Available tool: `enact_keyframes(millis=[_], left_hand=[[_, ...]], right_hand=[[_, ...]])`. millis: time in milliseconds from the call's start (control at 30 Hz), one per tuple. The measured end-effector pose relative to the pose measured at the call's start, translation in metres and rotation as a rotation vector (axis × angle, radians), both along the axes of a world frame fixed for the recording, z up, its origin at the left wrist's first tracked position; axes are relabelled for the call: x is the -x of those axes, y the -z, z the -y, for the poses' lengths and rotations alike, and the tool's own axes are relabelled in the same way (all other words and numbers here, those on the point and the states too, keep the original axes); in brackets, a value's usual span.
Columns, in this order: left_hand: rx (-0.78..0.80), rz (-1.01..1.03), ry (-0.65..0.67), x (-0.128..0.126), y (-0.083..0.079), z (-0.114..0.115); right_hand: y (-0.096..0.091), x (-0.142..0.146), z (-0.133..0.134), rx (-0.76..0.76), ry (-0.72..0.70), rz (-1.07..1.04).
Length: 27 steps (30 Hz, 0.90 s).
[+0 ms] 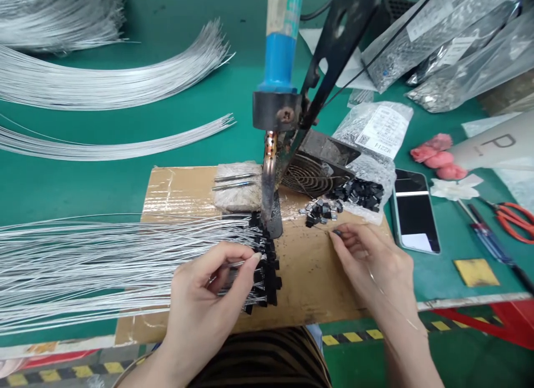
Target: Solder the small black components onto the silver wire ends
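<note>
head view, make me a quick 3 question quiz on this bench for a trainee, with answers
1. What holds the soldering iron?
a) clear tape
b) a black bracket
c) a wooden block

2. Fill in: in the picture, the phone lies to the ____ of the cardboard.

3. True or false: the right hand is nearer the small pile of loose black pieces than the left hand is.

Key: 1. b; 2. right; 3. true
</note>
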<state>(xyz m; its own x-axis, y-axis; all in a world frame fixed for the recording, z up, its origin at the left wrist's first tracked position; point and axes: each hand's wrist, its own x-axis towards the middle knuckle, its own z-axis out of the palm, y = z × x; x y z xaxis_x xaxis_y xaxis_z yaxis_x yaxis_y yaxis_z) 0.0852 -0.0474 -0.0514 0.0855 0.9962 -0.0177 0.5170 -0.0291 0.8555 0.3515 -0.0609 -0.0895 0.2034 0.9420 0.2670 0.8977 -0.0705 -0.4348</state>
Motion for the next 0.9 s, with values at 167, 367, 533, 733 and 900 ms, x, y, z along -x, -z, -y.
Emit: enact_keyframes(millis=[167, 367, 533, 733, 900], left_hand=[[-0.004, -0.001, 0.003, 0.0, 0.001, -0.001], [0.035, -0.01, -0.04, 0.0, -0.001, -0.002], [0.06, -0.022, -0.057, -0.003, -0.006, -0.003], [0.094, 0.02, -0.114, -0.008, -0.013, -0.002], [0.132, 0.049, -0.127, -0.008, -0.013, -0.002]], right_hand=[[0.0, 0.001, -0.004, -0.01, 0.021, 0.0], [0.002, 0.008, 0.004, -0.047, 0.046, 0.099], [0.006, 0.003, 0.009, -0.056, 0.057, 0.062], [0.003, -0.011, 0.003, 0.041, 0.123, -0.102], [-0.003, -0.006, 0.003, 0.06, 0.111, 0.013]])
